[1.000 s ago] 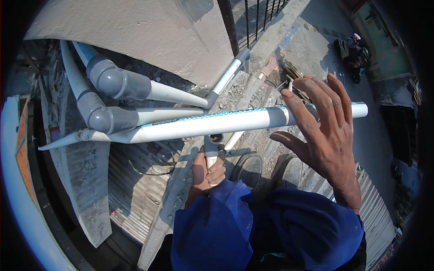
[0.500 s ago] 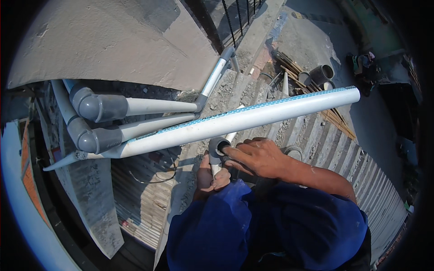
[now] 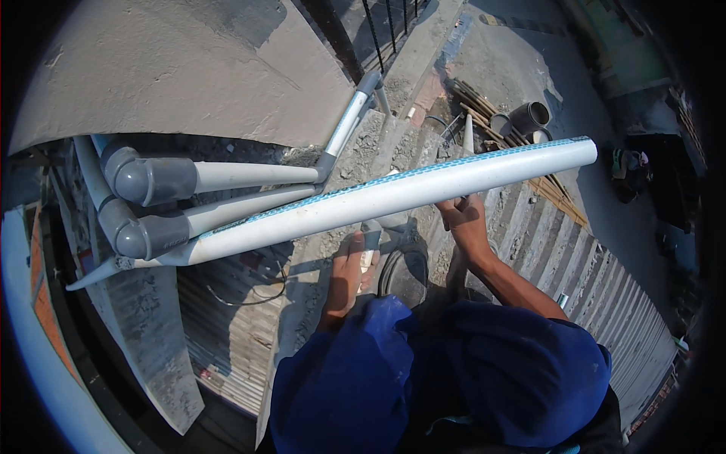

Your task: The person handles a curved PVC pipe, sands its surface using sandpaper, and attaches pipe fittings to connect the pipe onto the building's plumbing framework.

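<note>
My left hand [image 3: 346, 276] is closed around a short white pipe [image 3: 366, 261] whose upper end carries a grey fitting [image 3: 370, 227], partly in shadow. Just above it, a long white pipe [image 3: 393, 193] with a blue printed stripe slants across the view. My right hand [image 3: 465, 223] is at the underside of the long pipe, to the right of the short piece. Its fingers look curled and the pipe partly covers them; what they hold, if anything, is hidden. Between my hands stands a dark round bucket [image 3: 404, 276], close to my knees in blue cloth.
On the left, white pipes with grey elbows [image 3: 147, 236] run along a plastered wall [image 3: 189, 76]. Ribbed roofing [image 3: 597, 287] spreads at the right. Beyond lie bamboo poles [image 3: 480, 102] and a black bucket [image 3: 531, 116]. A person [image 3: 630, 174] is at the far right.
My right hand has left the grey fitting's opening and moved up and right to the long pipe. The short pipe, in my left hand, has shifted slightly up.
</note>
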Action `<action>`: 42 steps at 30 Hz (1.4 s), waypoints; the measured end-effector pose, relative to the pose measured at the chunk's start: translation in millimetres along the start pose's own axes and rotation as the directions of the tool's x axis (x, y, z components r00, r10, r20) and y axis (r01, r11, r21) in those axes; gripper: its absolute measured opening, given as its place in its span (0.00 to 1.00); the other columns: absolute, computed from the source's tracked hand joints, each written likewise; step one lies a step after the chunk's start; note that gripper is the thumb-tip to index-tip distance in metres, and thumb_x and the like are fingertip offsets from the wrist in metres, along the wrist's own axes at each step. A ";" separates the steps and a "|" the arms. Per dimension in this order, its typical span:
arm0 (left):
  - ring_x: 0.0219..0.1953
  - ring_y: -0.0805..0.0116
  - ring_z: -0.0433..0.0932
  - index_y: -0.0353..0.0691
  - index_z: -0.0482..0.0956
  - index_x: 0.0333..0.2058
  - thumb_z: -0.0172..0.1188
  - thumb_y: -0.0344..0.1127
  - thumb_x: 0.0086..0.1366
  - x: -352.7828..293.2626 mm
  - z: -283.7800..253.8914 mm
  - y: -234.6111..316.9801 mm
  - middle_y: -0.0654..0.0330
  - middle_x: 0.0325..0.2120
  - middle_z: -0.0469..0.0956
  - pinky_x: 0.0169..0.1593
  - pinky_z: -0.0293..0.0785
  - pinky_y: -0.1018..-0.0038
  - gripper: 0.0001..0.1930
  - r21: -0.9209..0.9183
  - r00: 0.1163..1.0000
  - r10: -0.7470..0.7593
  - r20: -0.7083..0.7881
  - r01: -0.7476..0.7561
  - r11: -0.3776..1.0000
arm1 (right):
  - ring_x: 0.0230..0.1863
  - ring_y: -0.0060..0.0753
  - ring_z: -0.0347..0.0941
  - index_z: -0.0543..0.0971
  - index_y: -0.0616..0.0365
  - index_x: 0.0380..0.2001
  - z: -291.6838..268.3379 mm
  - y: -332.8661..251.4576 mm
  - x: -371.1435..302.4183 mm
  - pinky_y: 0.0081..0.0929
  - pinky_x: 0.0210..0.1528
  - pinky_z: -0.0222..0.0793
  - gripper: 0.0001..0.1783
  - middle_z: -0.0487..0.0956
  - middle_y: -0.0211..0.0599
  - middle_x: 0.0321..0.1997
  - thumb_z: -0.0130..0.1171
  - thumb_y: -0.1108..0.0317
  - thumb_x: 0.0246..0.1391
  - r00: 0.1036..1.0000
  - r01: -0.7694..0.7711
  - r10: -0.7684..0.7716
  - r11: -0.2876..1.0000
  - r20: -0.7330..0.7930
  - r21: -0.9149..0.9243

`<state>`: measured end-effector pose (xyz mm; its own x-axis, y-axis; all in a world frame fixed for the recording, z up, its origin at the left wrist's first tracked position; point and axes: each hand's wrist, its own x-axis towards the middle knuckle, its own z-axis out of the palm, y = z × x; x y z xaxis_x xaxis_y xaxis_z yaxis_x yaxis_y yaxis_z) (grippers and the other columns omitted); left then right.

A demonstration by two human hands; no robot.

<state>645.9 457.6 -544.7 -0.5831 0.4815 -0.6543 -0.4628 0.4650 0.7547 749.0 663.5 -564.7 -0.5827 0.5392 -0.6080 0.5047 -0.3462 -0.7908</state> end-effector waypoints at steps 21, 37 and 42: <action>0.41 0.54 0.78 0.27 0.55 0.59 0.35 0.64 0.64 9.6 25.1 28.4 0.47 0.55 0.65 0.48 0.74 0.66 0.42 -0.402 0.906 0.137 0.400 0.039 0.915 | 0.11 0.20 0.60 0.68 0.59 0.30 8.2 18.6 -4.2 0.16 0.11 0.53 0.26 0.66 0.33 0.13 0.31 0.47 0.65 0.727 -0.321 0.047 0.905 0.685 0.279; 0.42 0.63 0.78 0.28 0.71 0.46 0.59 0.29 0.59 -16.6 32.3 47.3 0.50 0.38 0.78 0.46 0.72 0.72 0.17 0.264 0.662 0.695 0.281 -0.749 0.607 | 0.13 0.19 0.60 0.71 0.59 0.37 20.1 28.5 -9.7 0.16 0.16 0.56 0.29 0.67 0.32 0.13 0.31 0.43 0.63 0.763 -0.240 0.085 0.958 0.641 0.159; 0.39 0.66 0.76 0.30 0.74 0.41 0.57 0.41 0.62 -13.5 33.1 31.1 0.50 0.37 0.77 0.41 0.73 0.72 0.18 -0.046 0.750 0.610 0.256 -0.620 0.783 | 0.23 0.23 0.72 0.68 0.63 0.44 9.3 36.0 -21.0 0.18 0.28 0.71 0.27 0.71 0.31 0.25 0.55 0.50 0.53 0.618 -0.299 -0.129 0.874 0.776 0.383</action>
<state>661.5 490.2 -514.0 -0.5487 0.8349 -0.0432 -0.0315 0.0310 0.9990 773.5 632.6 -581.1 -0.9191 -0.2178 -0.3283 0.3712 -0.7583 -0.5360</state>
